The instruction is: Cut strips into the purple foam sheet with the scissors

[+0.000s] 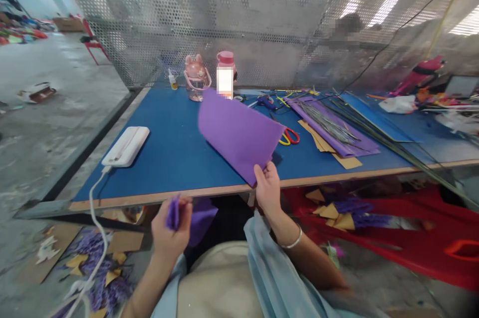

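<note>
Purple sheet (239, 133) pinched by right hand (267, 188); no readable writing.

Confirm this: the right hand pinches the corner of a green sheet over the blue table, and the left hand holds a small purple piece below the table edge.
Wrong colour: the head view shows the sheet in the right hand is purple, not green. The rest holds: it lies over the blue table, and the left hand holds a small purple piece.

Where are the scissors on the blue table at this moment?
In the head view, the scissors lie on the blue table, right of centre, partly hidden behind the purple sheet that the right hand holds.
</note>
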Demonstrator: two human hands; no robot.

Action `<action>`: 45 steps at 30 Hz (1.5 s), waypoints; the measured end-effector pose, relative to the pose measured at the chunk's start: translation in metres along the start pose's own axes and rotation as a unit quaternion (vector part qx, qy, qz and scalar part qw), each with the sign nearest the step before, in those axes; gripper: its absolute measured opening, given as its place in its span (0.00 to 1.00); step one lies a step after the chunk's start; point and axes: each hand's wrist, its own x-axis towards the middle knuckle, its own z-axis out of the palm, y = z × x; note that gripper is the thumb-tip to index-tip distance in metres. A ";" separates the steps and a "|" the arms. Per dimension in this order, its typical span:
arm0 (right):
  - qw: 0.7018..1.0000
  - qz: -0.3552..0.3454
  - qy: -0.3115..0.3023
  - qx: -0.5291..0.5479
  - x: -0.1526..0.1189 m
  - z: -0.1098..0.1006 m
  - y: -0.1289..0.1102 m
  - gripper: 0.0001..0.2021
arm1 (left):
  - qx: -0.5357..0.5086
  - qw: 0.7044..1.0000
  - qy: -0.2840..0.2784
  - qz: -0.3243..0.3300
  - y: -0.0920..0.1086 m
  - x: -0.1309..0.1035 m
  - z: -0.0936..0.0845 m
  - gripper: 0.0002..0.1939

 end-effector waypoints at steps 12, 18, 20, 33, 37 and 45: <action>0.976 -0.046 -0.063 -0.205 -0.021 -0.030 -0.014 0.47 | 0.364 0.892 -0.187 0.193 0.072 0.069 0.093 0.14; 0.793 -0.295 -0.296 -0.443 0.004 -0.054 -0.006 0.43 | 0.301 0.904 -0.261 0.156 0.080 0.092 0.075 0.15; 0.789 -0.295 -0.313 -0.438 0.012 -0.048 0.003 0.33 | 0.281 0.908 -0.281 0.133 0.094 0.107 0.063 0.16; 0.976 0.196 -0.014 0.090 0.056 -0.115 -0.029 0.20 | 0.200 0.848 -0.431 0.233 0.194 0.178 0.087 0.21; 0.941 0.310 -0.074 0.117 0.081 -0.129 -0.023 0.23 | 0.134 0.794 -0.566 0.175 0.181 0.194 0.109 0.19; 0.942 0.142 -0.270 -0.143 0.169 -0.099 0.000 0.24 | 0.125 0.817 -0.553 0.107 0.112 0.249 0.137 0.15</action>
